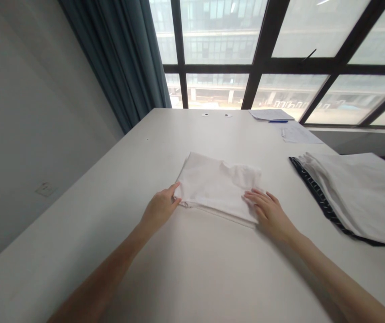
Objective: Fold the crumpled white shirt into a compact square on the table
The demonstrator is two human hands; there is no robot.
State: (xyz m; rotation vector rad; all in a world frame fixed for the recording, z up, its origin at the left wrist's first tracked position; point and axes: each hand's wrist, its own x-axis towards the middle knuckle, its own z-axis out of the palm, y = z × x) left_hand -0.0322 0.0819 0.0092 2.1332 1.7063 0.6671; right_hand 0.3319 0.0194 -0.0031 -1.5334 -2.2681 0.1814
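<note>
A folded white cloth lies on the white table in front of me, its layers showing along the near edge and soft wrinkles at its far right. At its near left corner, my left hand grips the edge between thumb and fingers. My right hand rests on the right end of the cloth, with the fingers stretched out over the top layer. What lies inside the folds is hidden.
On the right, a stack of white cloths lies over a black fabric with white marks. Papers and a blue pen are at the table's far right. A wall runs along the left; a dark curtain hangs behind.
</note>
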